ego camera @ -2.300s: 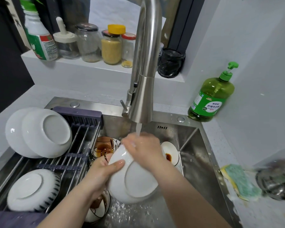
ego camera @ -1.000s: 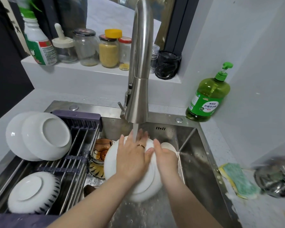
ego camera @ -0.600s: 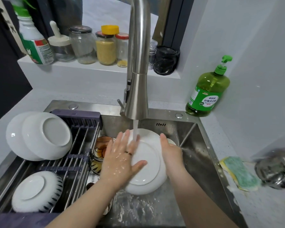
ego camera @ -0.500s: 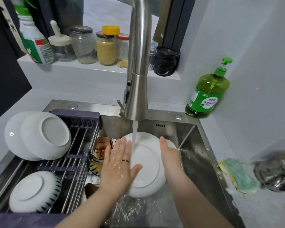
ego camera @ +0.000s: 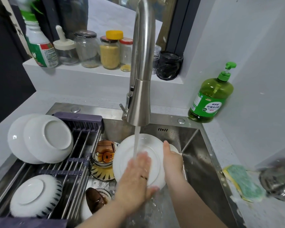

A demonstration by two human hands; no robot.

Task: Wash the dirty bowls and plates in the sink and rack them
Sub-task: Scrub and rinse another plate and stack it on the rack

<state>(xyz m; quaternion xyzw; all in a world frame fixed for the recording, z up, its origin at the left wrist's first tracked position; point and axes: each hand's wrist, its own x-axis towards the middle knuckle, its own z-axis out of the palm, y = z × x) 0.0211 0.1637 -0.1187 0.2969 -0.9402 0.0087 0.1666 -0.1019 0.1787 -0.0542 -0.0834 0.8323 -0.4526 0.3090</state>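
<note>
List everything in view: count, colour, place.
white plate: 1, white, under running water in sink
faucet: 1, steel, behind sink
racked bowls: 3, white, one dark-striped, on rack
rack: 1, steel bars, purple ends, sink's left side
dirty dishes: several, patterned, sink bottom, left of plate
soap bottle: 1, green, counter corner, right
sponge: 1, green-yellow, right counter
jars: about five, glass, ledge
spray bottle: 1, white, green cap, ledge's left
metal item: 1, shiny, blurred, far right
left hand: 1, fingers flat on plate
right hand: 1, holds plate's right rim
</note>
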